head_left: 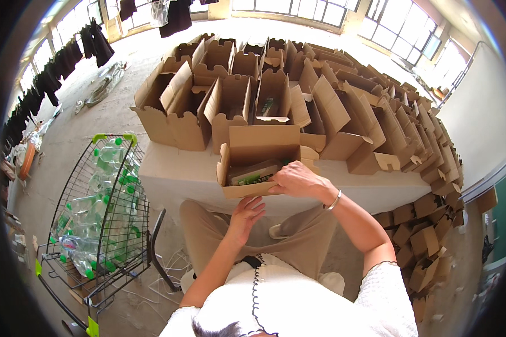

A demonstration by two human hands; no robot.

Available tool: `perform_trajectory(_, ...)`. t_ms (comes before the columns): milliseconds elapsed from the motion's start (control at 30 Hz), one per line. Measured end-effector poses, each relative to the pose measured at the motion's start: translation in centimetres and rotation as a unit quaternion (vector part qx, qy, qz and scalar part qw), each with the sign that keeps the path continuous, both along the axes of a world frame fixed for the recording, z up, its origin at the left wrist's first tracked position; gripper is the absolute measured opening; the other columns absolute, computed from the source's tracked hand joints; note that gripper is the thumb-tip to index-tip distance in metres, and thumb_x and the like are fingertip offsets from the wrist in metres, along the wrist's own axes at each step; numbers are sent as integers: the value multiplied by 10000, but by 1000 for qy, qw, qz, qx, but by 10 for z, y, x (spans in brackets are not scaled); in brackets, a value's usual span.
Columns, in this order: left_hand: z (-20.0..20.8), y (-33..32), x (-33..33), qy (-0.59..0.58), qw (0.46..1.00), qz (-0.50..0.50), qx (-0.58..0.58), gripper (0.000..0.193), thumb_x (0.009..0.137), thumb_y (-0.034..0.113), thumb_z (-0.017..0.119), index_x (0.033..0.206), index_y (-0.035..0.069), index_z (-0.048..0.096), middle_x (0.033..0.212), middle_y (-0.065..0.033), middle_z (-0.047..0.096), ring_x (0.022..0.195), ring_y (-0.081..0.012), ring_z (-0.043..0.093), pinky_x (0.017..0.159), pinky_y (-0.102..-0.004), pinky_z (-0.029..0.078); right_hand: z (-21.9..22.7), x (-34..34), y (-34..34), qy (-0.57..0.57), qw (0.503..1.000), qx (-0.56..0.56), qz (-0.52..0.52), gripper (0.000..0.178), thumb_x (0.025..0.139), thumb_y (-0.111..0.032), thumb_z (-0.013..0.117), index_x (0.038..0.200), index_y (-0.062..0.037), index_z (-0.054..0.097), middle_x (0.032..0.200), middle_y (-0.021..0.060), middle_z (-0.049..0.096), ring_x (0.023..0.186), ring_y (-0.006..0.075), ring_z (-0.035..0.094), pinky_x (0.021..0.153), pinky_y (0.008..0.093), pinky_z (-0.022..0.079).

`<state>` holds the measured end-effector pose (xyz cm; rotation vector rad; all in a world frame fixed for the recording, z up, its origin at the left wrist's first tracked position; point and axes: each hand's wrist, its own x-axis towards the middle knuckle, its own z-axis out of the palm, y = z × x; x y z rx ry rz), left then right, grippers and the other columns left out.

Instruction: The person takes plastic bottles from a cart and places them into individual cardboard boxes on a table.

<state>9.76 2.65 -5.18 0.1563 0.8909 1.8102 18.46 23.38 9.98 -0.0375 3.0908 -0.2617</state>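
Observation:
An open cardboard box (264,137) sits at the table's near edge in front of me. Inside it lies a clear plastic bottle (257,173) with a green label, on its side. My right hand (299,180) is closed at the box's front right corner, its curled fingers over the rim and the bottle's right end. Whether they grip the bottle or the cardboard is hidden. Just below the front wall, my left hand (245,218) is palm up with its fingers apart, holding nothing.
Several rows of open cardboard boxes (230,95) crowd the white-covered table (174,168). At my left stands a black wire cart (109,210) full of green-capped clear bottles (90,224). More boxes (424,241) are heaped on the floor at right.

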Motion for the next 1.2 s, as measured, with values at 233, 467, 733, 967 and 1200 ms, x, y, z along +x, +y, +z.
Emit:
perform_trajectory(233,12,1,20,57,997,-25,52,704,894,-12,650,1532,87,368,1495,-120,488,1361,-278,516,1145,-438,442,27,26,-45,18,998,-45,-28,302,954,-323,676,988,-41,779,613,201,610,614,373,641,600,455,501)
perform_trajectory(467,60,-9,28,111,987,-38,114,667,896,11,686,1503,91,423,1466,-87,528,1371,-235,511,1148,-452,447,82,57,-67,81,987,-94,-103,291,944,-289,671,869,-15,736,647,204,647,640,372,676,605,443,542)
perform_trajectory(733,23,-36,-12,180,983,-17,31,541,965,48,638,1487,47,493,1379,-141,625,1192,-249,644,1038,-372,512,193,44,-14,186,936,-174,-244,363,903,-317,773,904,46,751,666,137,670,582,227,655,600,379,536)
perform_trajectory(967,-63,-105,-46,92,980,120,-131,375,978,183,626,1312,10,618,1200,-171,715,1000,-241,726,806,-325,577,291,-46,81,208,887,-117,-396,531,877,-363,779,1105,95,635,1108,183,649,938,229,656,829,396,541)
perform_trajectory(1200,-132,-166,-78,69,957,73,-271,351,989,258,579,1197,-9,674,950,-188,778,710,-251,764,505,-291,530,262,-128,204,239,923,-95,-287,382,844,-294,735,969,58,655,899,122,665,817,219,598,774,398,493)
